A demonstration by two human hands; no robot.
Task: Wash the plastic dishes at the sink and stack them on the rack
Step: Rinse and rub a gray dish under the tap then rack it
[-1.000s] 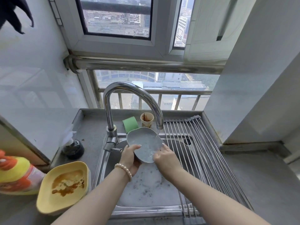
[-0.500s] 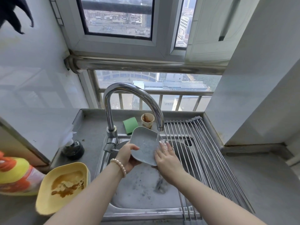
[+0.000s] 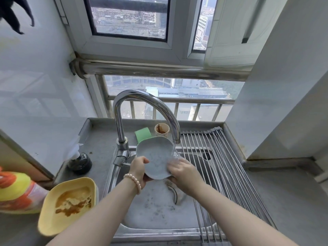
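Note:
A pale blue plastic dish [image 3: 154,155] is held tilted over the sink [image 3: 159,213], just under the spout of the tap [image 3: 147,103]. My left hand [image 3: 139,167] grips its left rim, thumb on the inside. My right hand [image 3: 182,170] is at its right rim, fingers blurred in the running water, curled round the edge. A yellow plastic dish [image 3: 67,205] with brown stains sits on the counter to the left. The metal roll-up rack [image 3: 225,167] lies over the sink's right side with nothing on it.
A green sponge [image 3: 142,134] and a stained paper cup [image 3: 161,129] stand behind the sink. A dark soap pump bottle [image 3: 79,162] and a yellow-orange detergent bottle [image 3: 16,192] are at the left. Foam covers the sink bottom.
The blue dish has moved up and back under the spout. Water now runs over its right rim and my right hand. The foam over the drain has thinned.

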